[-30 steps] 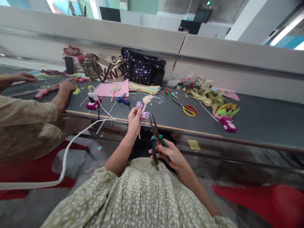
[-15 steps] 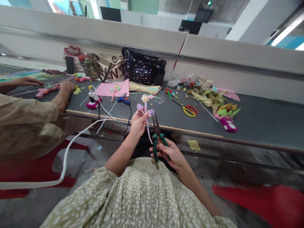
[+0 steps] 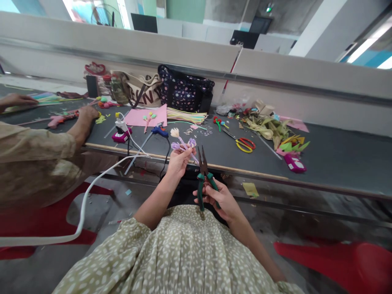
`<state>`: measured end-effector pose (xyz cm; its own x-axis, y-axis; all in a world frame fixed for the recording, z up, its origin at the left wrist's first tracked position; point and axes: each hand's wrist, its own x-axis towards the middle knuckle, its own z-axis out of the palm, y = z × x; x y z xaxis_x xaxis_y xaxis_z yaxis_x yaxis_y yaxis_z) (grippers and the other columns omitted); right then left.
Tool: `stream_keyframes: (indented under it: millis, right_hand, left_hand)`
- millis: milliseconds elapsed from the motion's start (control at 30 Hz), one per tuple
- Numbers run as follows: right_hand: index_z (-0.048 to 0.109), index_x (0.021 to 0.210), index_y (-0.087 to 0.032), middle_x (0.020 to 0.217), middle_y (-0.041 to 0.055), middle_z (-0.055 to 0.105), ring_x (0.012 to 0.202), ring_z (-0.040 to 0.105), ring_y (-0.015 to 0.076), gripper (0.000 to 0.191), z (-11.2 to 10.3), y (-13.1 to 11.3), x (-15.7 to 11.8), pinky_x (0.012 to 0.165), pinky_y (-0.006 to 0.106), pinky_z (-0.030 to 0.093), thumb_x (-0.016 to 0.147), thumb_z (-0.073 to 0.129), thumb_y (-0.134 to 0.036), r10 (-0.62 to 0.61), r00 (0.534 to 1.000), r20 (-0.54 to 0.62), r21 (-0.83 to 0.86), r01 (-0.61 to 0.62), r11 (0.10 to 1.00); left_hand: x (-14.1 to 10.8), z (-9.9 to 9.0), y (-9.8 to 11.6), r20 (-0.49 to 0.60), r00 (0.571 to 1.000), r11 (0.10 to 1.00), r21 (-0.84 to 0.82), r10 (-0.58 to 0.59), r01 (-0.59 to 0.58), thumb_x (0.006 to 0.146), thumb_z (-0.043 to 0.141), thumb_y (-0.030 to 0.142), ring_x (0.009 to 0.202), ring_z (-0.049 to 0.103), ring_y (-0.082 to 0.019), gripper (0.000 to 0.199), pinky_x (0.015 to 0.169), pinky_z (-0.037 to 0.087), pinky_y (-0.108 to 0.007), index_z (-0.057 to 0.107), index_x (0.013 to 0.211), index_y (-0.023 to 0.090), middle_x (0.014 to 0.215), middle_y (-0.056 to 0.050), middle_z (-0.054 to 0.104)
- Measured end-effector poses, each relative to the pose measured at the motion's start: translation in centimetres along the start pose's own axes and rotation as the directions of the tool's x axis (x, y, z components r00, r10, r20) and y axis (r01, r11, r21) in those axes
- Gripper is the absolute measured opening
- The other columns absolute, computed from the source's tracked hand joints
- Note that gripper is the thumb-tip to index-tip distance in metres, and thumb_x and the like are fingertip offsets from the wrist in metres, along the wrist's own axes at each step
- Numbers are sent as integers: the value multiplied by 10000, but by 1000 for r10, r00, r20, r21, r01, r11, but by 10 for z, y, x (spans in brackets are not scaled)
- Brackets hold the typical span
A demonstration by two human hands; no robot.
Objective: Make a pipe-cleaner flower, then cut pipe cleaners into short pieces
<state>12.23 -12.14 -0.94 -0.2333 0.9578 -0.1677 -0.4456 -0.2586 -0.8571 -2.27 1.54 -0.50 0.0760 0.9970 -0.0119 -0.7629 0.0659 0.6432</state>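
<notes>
My left hand (image 3: 178, 162) pinches a pipe-cleaner flower (image 3: 183, 143) just over the table's front edge. Its stem is lilac, with a cream bloom at the top and purple blooms on either side. The stem tilts, its top to the left and its lower end to the right. In my right hand (image 3: 219, 196) is a pair of long-nose pliers (image 3: 204, 175) with green handles, held upright and close to my lap. The plier jaws are slightly apart, with nothing between them that I can see, beside the lower end of the stem.
A blue glue gun (image 3: 159, 130), pink paper (image 3: 134, 117), scissors (image 3: 244, 144) and several loose pipe cleaners (image 3: 186, 116) lie on the dark table (image 3: 343, 151). Bags (image 3: 185, 87) stand behind. At left a co-worker's hand (image 3: 88, 113) rests near a pink glue gun (image 3: 58, 120). A white cable (image 3: 84, 204) crosses the left side.
The flower has tipped over to the left, and its stem end has swung up to the right. The plier jaws are now apart from the purple bloom. The co-worker's far hand has moved left.
</notes>
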Motion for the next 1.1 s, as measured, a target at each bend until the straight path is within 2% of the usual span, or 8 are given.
stream_keyframes:
  millis: [200, 300, 467, 700, 867, 1100]
  right_hand:
    - [679, 1063, -219, 799, 3, 631, 806, 702, 213, 323, 0, 3, 0, 691, 352, 591, 779, 774, -338, 8, 1000, 6, 1, -8, 1000]
    - [677, 1043, -218, 776, -5, 619, 785, 701, 205, 318, 0, 5, 0, 678, 341, 587, 773, 779, -352, 4, 1000, 7, -2, -4, 1000]
    - [676, 1010, -211, 765, -13, 600, 733, 686, 180, 298, 2, 5, 0, 648, 317, 576, 775, 776, -366, 2, 1000, -15, -26, -3, 1000]
    - [669, 1042, -207, 763, -8, 606, 746, 678, 177, 323, 2, 7, 1, 632, 297, 566, 785, 764, -377, 4, 1000, -13, -39, -5, 999]
    - [657, 1032, -205, 742, -8, 619, 691, 661, 160, 352, 4, 4, 0, 605, 284, 552, 767, 773, -405, 24, 999, -49, -55, -27, 998]
    - [615, 1032, -196, 713, 7, 669, 569, 633, 134, 384, 5, -1, -1, 572, 265, 530, 774, 757, -443, 56, 997, -53, -92, -61, 994]
  left_hand:
    - [-3, 0, -2, 32, 981, 973, 126, 192, -194, 580, 871, 189, 652, 647, -89, 276, 691, 537, -221, 655, 747, 155, 714, 29, 663]
    - [-5, 2, -2, 45, 945, 916, 235, 324, -325, 630, 845, 212, 651, 618, -83, 231, 682, 515, -218, 662, 761, 162, 718, 25, 654]
    - [-10, 6, -4, 62, 869, 818, 309, 492, -485, 673, 822, 224, 707, 604, -92, 205, 721, 507, -237, 652, 777, 176, 765, 23, 629]
    - [-12, 10, -5, 66, 807, 737, 369, 587, -567, 690, 814, 237, 709, 583, -92, 202, 695, 493, -230, 635, 763, 179, 784, 16, 617]
    - [-15, 11, -5, 117, 776, 666, 444, 620, -599, 727, 786, 273, 743, 593, -113, 203, 736, 508, -258, 608, 731, 174, 796, -6, 617]
    - [-16, 7, -6, 207, 673, 497, 529, 710, -687, 765, 742, 214, 787, 612, -135, 190, 788, 506, -296, 569, 691, 180, 794, -9, 606]
